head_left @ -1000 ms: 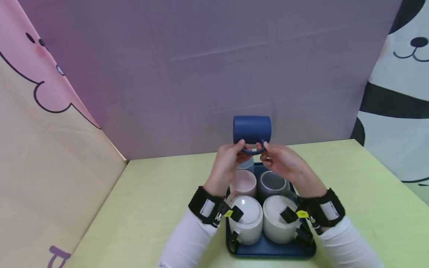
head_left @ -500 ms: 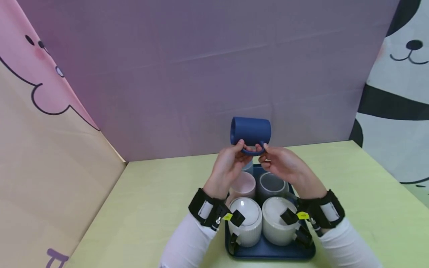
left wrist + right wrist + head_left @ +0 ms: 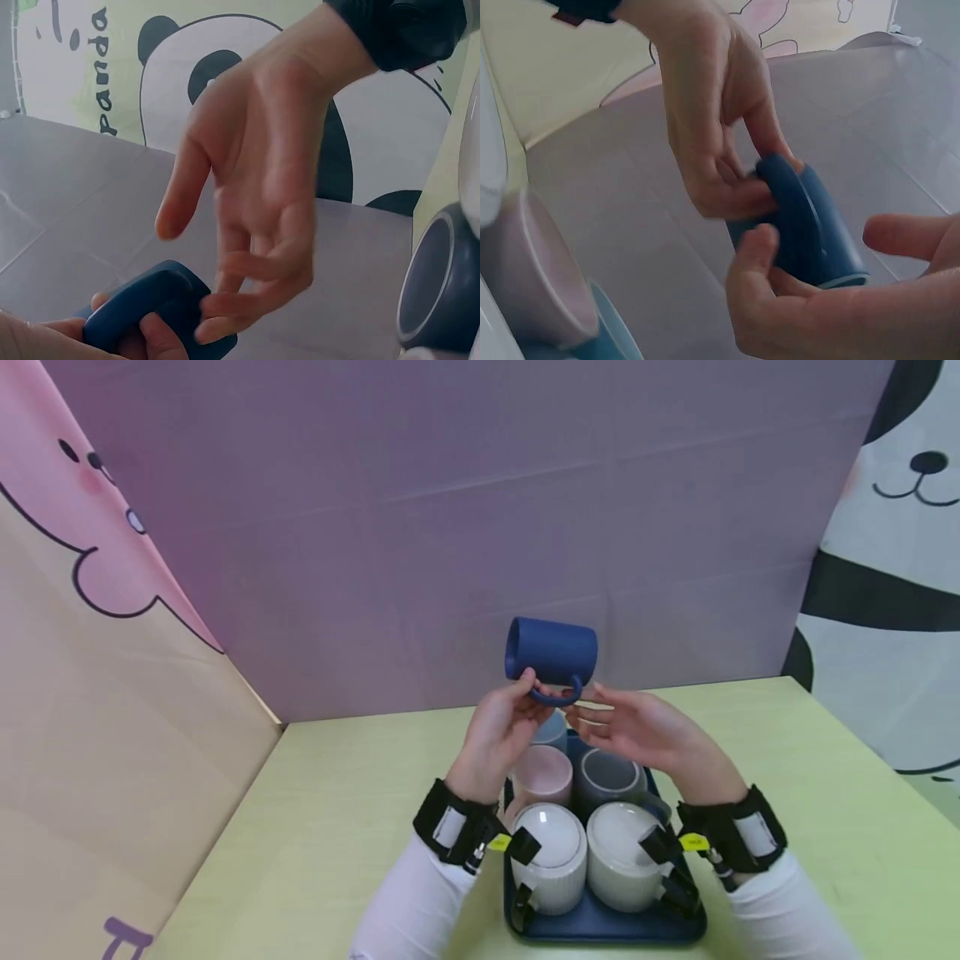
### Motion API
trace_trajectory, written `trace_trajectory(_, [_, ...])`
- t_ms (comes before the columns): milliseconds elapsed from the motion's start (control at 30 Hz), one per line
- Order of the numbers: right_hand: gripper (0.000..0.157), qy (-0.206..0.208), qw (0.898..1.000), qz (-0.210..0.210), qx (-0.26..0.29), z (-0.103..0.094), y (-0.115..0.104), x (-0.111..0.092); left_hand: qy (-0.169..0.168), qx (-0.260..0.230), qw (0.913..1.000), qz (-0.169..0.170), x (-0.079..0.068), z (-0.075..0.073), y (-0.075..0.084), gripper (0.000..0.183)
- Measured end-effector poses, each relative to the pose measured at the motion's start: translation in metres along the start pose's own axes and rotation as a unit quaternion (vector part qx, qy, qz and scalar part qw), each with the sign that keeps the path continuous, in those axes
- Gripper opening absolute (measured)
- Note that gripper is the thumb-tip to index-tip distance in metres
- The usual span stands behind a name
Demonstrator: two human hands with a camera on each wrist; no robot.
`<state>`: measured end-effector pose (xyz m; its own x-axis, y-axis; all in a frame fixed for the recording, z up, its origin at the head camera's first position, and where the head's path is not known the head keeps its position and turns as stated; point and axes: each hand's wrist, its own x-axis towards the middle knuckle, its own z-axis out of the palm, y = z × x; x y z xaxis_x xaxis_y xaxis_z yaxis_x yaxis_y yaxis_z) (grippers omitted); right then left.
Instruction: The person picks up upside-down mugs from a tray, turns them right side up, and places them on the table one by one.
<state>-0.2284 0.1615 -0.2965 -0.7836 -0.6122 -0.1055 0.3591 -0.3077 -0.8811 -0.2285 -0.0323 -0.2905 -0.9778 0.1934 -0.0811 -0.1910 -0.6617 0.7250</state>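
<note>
A navy blue mug point(image 3: 555, 650) is held in the air on its side above the tray's far end, mouth to the left and handle downward. My left hand point(image 3: 497, 733) grips the mug's handle, fingers curled round it, which the right wrist view shows with the left hand point(image 3: 705, 127) at the handle. My right hand point(image 3: 651, 733) is just right of the handle with loosely spread fingers. In the left wrist view this right hand point(image 3: 262, 172) has its thumb apart from the blue mug point(image 3: 176, 307); whether its fingertips touch the mug I cannot tell.
Below the hands a dark blue tray point(image 3: 600, 928) carries a light blue mug point(image 3: 551, 731), a pink mug point(image 3: 543, 772), a grey mug point(image 3: 611, 774) and two white ribbed vessels point(image 3: 551, 868) with pale tops. The yellow-green table point(image 3: 360, 827) meets a purple-grey cloth wall point(image 3: 420, 568) behind.
My right hand has let go of the mug's handle and moved slightly right, its fingers loosening. The mug has shifted a little left in my left hand and tilted, its mouth end higher.
</note>
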Motion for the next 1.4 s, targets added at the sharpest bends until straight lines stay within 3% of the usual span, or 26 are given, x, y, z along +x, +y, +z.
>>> trace_trajectory(67, [0.043,-0.011,0.997,-0.006,-0.075,-0.003,-0.003,-0.002,-0.001,0.013,0.9999,0.01,0.0,-0.002,0.004,0.022])
trace_trajectory(167, [0.061,-0.004,0.98,-0.025,-0.2,-0.006,-0.006,-0.004,0.005,0.05,0.9983,0.028,0.0,-0.007,0.01,0.022])
trace_trajectory(267, [0.068,0.036,0.954,-0.044,-0.296,-0.006,-0.007,-0.007,0.014,0.088,0.9945,0.055,0.001,-0.012,0.015,0.02])
trace_trajectory(433, [0.068,0.152,0.902,-0.059,-0.401,-0.002,-0.006,-0.014,0.045,0.147,0.9825,0.104,0.003,-0.024,0.022,0.019])
trace_trajectory(533, [0.069,0.202,0.872,-0.058,-0.441,-0.001,-0.006,-0.016,0.07,0.167,0.9762,0.12,0.006,-0.032,0.025,0.02])
trace_trajectory(600, [0.07,0.22,0.859,-0.056,-0.459,0.0,-0.005,-0.017,0.087,0.177,0.9726,0.124,0.008,-0.036,0.027,0.021])
trace_trajectory(767, [0.076,0.249,0.828,-0.047,-0.5,-0.004,0.0,-0.02,0.123,0.209,0.9612,0.131,0.01,-0.048,0.028,0.024])
trace_trajectory(900, [0.074,0.265,0.797,-0.058,-0.54,-0.01,0.005,-0.02,0.145,0.24,0.9505,0.135,0.011,-0.057,0.027,0.026])
trace_trajectory(1100, [0.065,0.281,0.764,-0.085,-0.575,-0.025,0.014,-0.017,0.173,0.269,0.9391,0.125,0.012,-0.07,0.027,0.024])
trace_trajectory(1267, [0.059,0.296,0.729,-0.107,-0.607,-0.039,0.021,-0.017,0.187,0.284,0.9322,0.124,0.013,-0.081,0.024,0.023])
trace_trajectory(1400, [0.058,0.308,0.71,-0.113,-0.623,-0.047,0.026,-0.017,0.198,0.283,0.9291,0.133,0.013,-0.089,0.022,0.023])
